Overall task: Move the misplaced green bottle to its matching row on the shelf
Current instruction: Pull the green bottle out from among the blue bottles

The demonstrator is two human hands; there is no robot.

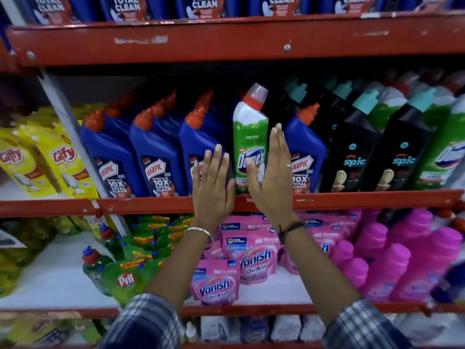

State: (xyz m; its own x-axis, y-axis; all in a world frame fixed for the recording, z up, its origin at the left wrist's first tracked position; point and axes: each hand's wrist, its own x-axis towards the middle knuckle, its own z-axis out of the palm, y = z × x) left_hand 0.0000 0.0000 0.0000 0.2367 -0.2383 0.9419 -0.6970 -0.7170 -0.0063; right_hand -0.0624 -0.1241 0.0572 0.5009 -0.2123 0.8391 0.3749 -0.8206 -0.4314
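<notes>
Green plastic bottle with a white shoulder, red collar and grey cap [249, 147] stands upright at the front edge of the middle shelf [151, 205], wedged into the row of blue bottles with orange caps [156, 152]; one more blue bottle [305, 147] stands just right of it. The left hand [214, 180] lies flat with fingers spread against the blue bottle on its left side, and the right hand [271, 172] stands edge-on at its right side, thumb across the label. Neither grip has closed: both hands are open wide, flanking the bottle rather than holding it. Matching green bottles [442, 152] sit toward the right end of the same shelf, beyond the black bottles with teal caps [352, 147]. By my reading the task is barely begun: the bottle is not yet lifted, and grasping, carrying rightward and setting it among its own kind all remain.
</notes>
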